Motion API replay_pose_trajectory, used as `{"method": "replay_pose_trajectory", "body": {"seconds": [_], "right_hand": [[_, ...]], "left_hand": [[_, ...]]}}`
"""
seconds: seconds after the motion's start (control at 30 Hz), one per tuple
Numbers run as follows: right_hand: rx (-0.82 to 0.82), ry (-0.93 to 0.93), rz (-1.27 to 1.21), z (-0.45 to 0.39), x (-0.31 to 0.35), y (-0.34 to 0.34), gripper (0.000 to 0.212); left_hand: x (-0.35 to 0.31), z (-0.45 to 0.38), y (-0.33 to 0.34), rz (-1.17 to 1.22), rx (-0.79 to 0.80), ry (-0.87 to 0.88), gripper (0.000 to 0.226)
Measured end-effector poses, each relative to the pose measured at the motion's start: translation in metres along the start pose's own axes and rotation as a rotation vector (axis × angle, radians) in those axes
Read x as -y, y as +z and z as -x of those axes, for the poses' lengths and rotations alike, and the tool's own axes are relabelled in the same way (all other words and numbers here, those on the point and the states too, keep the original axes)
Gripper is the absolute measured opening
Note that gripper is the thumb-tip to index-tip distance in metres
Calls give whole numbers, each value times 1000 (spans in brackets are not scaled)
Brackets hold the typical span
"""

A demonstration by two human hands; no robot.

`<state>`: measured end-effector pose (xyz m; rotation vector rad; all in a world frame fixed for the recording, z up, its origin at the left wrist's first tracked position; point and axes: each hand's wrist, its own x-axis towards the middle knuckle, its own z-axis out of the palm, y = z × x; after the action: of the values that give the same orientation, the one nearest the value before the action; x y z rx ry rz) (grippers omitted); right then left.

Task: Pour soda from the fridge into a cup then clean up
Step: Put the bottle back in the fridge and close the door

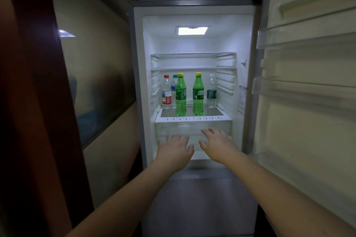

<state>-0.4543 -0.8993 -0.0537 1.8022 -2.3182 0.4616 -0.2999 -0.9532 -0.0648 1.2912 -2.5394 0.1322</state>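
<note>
The fridge [138, 75] stands open, lit from inside. Two green soda bottles with yellow caps stand upright on its lower glass shelf [192, 119]: one on the left [181, 95], one on the right [198, 94]. My left hand [174, 150] and my right hand [218, 145] are both stretched out in front of the clear drawer below that shelf, fingers spread, holding nothing. Both hands are below the bottles and apart from them. No cup is in view.
Clear water bottles stand beside the sodas: a red-capped one [166, 93], a teal-capped one [174, 90] behind it, and a dark-labelled one [212, 91] on the right. The fridge door [308, 86] hangs open at right with bare racks. A wall and dark wooden panel [28, 102] close the left.
</note>
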Motion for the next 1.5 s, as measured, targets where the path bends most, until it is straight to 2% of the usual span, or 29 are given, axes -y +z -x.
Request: {"method": "replay_pose_trajectory", "body": {"seconds": [0.33, 0.6, 0.93, 1.1, 1.2, 1.5], "right_hand": [[-146, -108, 165, 121, -38, -18, 52], [-110, -76, 172, 195, -61, -32, 55], [-129, -22, 162, 264, -37, -50, 54], [-120, 24, 174, 293, -17, -56, 55], [-125, 99, 193, 314, -12, -58, 53], [-142, 227, 261, 380, -43, -81, 46]], "left_hand": [[-71, 97, 9, -76, -47, -16, 54], [-123, 163, 3, -54, -7, 35, 55], [-129, 229, -27, 7, 1, 139, 57], [-119, 260, -41, -2, -86, 163, 78], [-120, 268, -41, 33, -67, 175, 60], [-174, 294, -28, 50, -45, 320, 54]]}}
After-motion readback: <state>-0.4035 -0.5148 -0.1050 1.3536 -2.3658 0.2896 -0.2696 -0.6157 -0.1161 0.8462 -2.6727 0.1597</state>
